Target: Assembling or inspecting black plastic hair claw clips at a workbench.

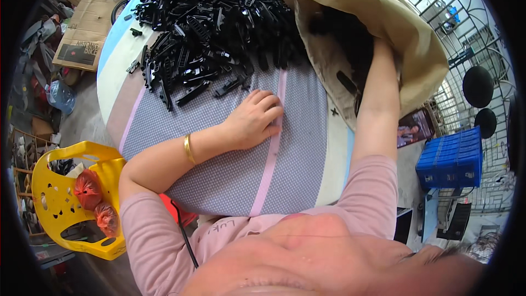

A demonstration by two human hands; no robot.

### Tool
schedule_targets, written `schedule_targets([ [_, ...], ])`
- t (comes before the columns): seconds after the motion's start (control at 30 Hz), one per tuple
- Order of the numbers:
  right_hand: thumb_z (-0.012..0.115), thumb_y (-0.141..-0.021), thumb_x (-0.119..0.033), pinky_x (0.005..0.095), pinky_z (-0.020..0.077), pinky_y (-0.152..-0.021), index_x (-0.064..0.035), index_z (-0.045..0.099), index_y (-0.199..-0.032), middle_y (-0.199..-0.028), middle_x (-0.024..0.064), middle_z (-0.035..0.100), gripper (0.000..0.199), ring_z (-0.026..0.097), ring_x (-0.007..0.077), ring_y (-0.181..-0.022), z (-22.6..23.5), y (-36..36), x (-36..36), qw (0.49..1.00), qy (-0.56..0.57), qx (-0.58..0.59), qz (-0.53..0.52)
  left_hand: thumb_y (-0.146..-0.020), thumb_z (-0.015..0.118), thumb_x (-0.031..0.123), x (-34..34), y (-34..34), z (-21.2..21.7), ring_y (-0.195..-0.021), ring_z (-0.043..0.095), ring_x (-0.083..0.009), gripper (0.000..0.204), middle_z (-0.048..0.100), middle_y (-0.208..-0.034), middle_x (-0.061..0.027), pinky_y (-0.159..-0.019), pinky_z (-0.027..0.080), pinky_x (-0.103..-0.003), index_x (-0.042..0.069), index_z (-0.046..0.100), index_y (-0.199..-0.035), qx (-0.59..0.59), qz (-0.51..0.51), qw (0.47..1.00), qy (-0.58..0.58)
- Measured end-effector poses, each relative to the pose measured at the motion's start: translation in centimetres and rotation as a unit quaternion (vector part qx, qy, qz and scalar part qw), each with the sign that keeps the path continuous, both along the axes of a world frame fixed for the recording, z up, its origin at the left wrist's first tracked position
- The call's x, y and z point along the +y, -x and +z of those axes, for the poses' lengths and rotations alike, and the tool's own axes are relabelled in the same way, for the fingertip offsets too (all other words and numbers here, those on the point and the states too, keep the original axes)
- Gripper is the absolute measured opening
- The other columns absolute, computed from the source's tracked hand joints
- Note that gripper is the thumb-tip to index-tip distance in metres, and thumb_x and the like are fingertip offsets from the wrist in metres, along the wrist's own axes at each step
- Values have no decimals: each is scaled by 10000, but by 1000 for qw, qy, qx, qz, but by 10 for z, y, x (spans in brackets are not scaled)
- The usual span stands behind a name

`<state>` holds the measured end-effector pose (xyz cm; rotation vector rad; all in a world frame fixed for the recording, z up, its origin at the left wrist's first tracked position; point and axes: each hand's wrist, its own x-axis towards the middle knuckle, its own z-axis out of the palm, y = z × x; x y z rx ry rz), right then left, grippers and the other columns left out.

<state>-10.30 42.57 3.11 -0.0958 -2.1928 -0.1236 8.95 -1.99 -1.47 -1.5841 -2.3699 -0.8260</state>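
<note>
Round surface (230, 170) under a grey dotted cloth with pink stripes, yellow chair (55, 197) off to the left. Heaped across the far half: black plastic parts (213, 27), long, slotted and glossy, tangled together. Left hand (255, 118) flat on the cloth just short of the pile, fingers loosely curled, holding nothing. Right hand buried inside a tan paper sack (383, 27) at the right edge; grip impossible to tell.
</note>
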Motion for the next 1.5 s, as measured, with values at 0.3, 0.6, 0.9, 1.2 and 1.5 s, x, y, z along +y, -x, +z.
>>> schedule_targets([
  [0.3, 352, -962, -493, 363, 195, -1115, -136, 256, -1438, -1465, 73, 279, 603, 252, 211, -1343, -13, 3, 16, 999, 26, -16, 42, -760, 695, 249, 2, 8, 5, -1121, 445, -304, 313, 527, -1097, -123, -988, 367, -406, 30, 612, -967, -84, 36, 996, -13],
  [0.6, 353, -980, -433, 349, 176, -1124, -93, 213, -1451, -1489, 90, 231, 598, 211, 215, -1365, -52, 2, 60, 993, -94, 4, 75, -847, 600, 349, -56, 177, 76, -987, 583, -314, 278, 661, -946, -104, -915, 432, -389, 96, 689, -918, 267, 164, 937, -151],
  [0.9, 576, -893, -402, 345, 267, -1075, -36, 449, -1327, -1368, 120, 450, 581, 386, 265, -1278, -43, -25, -72, 849, 425, -12, 314, -683, 421, 845, -98, 322, 7, -1379, 163, -404, 854, 156, -1508, -204, -1072, 226, -555, 338, 424, -1370, -124, 527, 841, 6],
  [1.2, 645, -783, -515, 332, 430, -904, 40, 659, -998, -1045, 210, 648, 595, 606, 302, -1024, -27, -68, -144, 870, 446, -60, 199, -776, 454, 731, -98, 279, 19, -1199, 498, -308, 682, 565, -1262, -113, -1058, 313, -365, 282, 530, -1284, -114, 419, 901, 2],
  [1.5, 629, -749, -575, 362, 500, -733, -35, 705, -881, -820, 198, 666, 561, 651, 330, -805, -35, -103, -199, 891, 405, -92, 183, -795, 550, 624, -59, 212, 24, -1157, 536, -292, 565, 594, -1220, -121, -996, 397, -349, 241, 602, -1207, -171, 285, 941, -61],
])
